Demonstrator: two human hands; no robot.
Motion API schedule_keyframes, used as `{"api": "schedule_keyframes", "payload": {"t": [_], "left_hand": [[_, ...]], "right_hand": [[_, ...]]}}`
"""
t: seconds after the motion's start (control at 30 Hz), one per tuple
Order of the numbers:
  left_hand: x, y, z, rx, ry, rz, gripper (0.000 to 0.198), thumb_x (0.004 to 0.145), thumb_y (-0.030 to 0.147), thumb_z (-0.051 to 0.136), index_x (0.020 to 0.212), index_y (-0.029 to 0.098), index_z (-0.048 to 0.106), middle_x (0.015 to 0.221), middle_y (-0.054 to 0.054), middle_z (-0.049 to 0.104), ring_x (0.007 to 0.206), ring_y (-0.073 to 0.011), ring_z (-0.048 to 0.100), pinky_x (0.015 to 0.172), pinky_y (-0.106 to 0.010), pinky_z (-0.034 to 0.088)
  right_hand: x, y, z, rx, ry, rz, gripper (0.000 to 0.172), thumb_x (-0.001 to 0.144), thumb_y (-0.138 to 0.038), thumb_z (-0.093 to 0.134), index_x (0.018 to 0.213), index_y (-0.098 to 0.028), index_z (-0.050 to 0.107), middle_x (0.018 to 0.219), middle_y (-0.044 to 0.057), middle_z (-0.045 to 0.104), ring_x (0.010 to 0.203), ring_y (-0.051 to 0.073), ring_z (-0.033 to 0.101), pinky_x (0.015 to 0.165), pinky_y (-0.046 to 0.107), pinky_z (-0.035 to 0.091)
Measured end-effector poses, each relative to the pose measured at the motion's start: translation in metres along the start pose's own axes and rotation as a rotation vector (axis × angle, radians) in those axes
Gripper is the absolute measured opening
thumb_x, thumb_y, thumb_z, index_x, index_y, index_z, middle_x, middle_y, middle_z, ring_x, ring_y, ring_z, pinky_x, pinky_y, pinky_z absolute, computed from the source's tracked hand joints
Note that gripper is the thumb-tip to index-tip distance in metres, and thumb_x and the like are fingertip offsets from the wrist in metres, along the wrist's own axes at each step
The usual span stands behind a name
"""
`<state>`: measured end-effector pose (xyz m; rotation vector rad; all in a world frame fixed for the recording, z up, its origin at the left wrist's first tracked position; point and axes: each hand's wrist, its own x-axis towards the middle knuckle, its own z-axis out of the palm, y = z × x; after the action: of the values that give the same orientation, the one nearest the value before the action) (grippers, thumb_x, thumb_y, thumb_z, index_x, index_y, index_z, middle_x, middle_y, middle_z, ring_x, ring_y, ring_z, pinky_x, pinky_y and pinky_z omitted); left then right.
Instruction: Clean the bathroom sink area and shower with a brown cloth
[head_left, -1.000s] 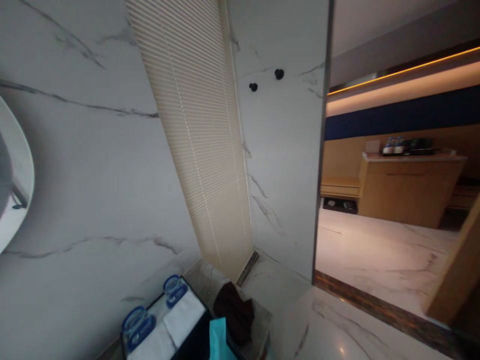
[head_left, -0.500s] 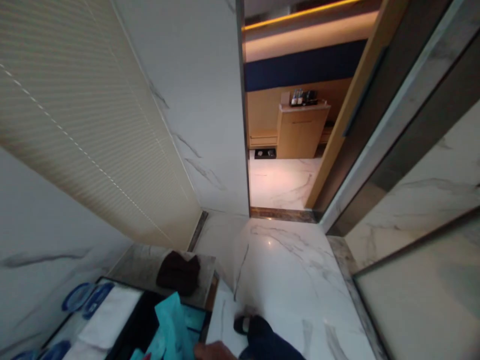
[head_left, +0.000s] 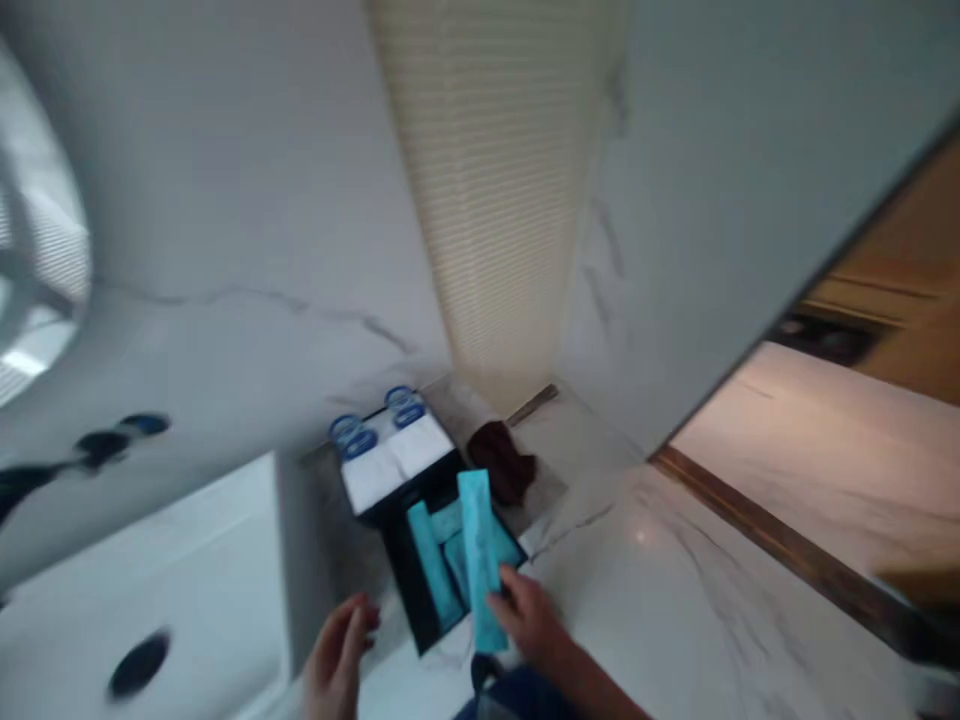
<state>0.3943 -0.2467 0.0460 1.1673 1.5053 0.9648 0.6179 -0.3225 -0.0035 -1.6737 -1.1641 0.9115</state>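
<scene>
Right hand (head_left: 527, 610) pinches a turquoise packet (head_left: 474, 540) over the black tray (head_left: 407, 580), lower centre – left hand (head_left: 339, 655) curls nearby – cannot tell if pinching

I can read no words from here (the long flat turquoise packet (head_left: 478, 550) and blue oval labels (head_left: 361, 443) included).

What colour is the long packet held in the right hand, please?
The packet is light turquoise blue, best seen in the head view.
</scene>
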Motion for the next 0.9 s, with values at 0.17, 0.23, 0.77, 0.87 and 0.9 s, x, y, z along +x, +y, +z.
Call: {"api": "schedule_keyframes", "payload": {"t": [0.17, 0.23, 0.77, 0.87, 0.9], "left_hand": [[-0.022, -0.017, -0.018, -0.128, 0.159, -0.039, 0.061, 0.058, 0.065, 0.067, 0.09, 0.013, 0.062, 0.074, -0.006, 0.067, 0.071, -0.0178, 0.06, 0.06, -0.027, 0.047], [-0.03, -0.027, -0.02, -0.159, 0.191, -0.055, 0.056, 0.062, 0.061, 0.065, 0.092, 0.013, 0.061, 0.075, -0.006, 0.066, 0.07, -0.0163, 0.059, 0.06, -0.026, 0.046], [-0.047, -0.061, -0.03, -0.277, 0.288, -0.145, 0.052, 0.064, 0.056, 0.064, 0.094, 0.014, 0.06, 0.075, -0.004, 0.065, 0.069, -0.0152, 0.058, 0.061, -0.026, 0.044], [-0.044, -0.065, -0.033, -0.279, 0.293, -0.161, 0.051, 0.064, 0.055, 0.064, 0.094, 0.014, 0.06, 0.075, -0.004, 0.065, 0.07, -0.0153, 0.058, 0.061, -0.026, 0.044], [-0.043, -0.066, -0.033, -0.278, 0.291, -0.161, 0.051, 0.064, 0.055, 0.064, 0.094, 0.014, 0.06, 0.075, -0.004, 0.065, 0.07, -0.0153, 0.058, 0.061, -0.026, 0.044]], "right_hand": [[0.04, -0.009, -0.024, -0.008, -0.397, 0.053, 0.027, 0.07, -0.042, 0.048, 0.058, -0.021, 0.035, 0.053, -0.007, 0.033, 0.05, 0.008, 0.037, 0.049, 0.022, 0.029], [0.051, -0.015, -0.023, -0.033, -0.531, 0.141, 0.025, 0.068, -0.039, 0.05, 0.058, -0.021, 0.036, 0.051, -0.007, 0.034, 0.047, 0.008, 0.038, 0.045, 0.021, 0.028], [0.102, 0.006, 0.114, -0.555, -0.603, 0.182, 0.01, 0.079, -0.021, 0.061, 0.084, -0.014, 0.057, 0.057, -0.005, 0.056, 0.045, 0.008, 0.052, 0.046, 0.019, 0.042], [0.103, 0.008, 0.101, -0.7, -0.602, 0.043, 0.024, 0.075, -0.027, 0.067, 0.094, -0.015, 0.061, 0.066, 0.002, 0.064, 0.057, 0.014, 0.062, 0.055, 0.023, 0.045], [0.104, 0.007, 0.094, -0.748, -0.597, -0.008, 0.027, 0.075, -0.029, 0.067, 0.097, -0.015, 0.062, 0.071, 0.004, 0.067, 0.066, 0.017, 0.065, 0.06, 0.026, 0.047]]}}
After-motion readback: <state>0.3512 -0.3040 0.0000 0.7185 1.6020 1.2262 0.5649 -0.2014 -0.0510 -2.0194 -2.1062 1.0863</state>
